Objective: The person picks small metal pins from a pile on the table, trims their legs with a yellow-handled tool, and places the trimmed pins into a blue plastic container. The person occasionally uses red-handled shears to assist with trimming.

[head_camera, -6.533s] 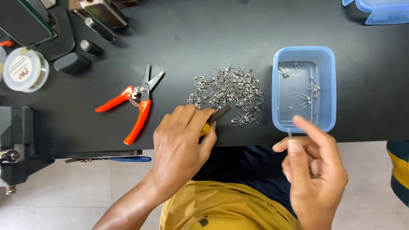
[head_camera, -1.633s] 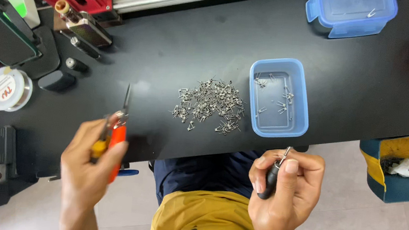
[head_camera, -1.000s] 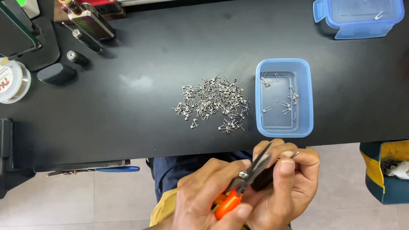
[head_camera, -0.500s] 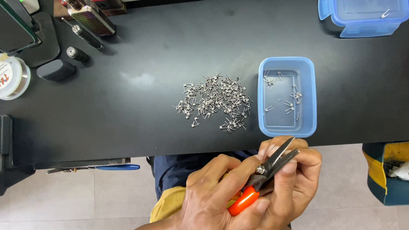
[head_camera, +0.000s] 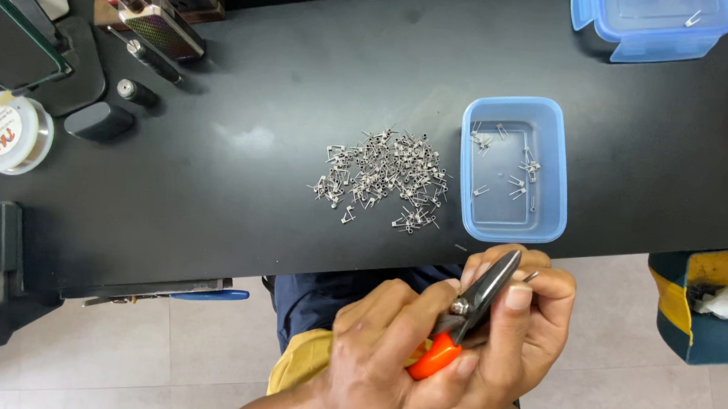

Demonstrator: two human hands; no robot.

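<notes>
My left hand (head_camera: pixel 390 349) grips orange-handled cutters (head_camera: pixel 467 312), their dark blades pointing up and to the right. My right hand (head_camera: pixel 523 331) is closed just behind the blades and pinches a small metal wire piece (head_camera: pixel 532 275) at the blade tips. Both hands are held off the table, over my lap. A pile of small metal wire coils (head_camera: pixel 382 178) lies on the black table (head_camera: pixel 259 88). Right of the pile stands a blue plastic tray (head_camera: pixel 549 227) with several wire pieces in it.
A second blue container (head_camera: pixel 655 41) sits at the back right. At the left are a spool of wire (head_camera: pixel 4 134), a dark stand, small cylinders and a red tool. A blue-handled tool (head_camera: pixel 169 291) lies at the table's near edge. A bin is at the right.
My left hand picked the cutters up off the table and brought them to my right hand. The blades have since closed in on the wire piece held there.
</notes>
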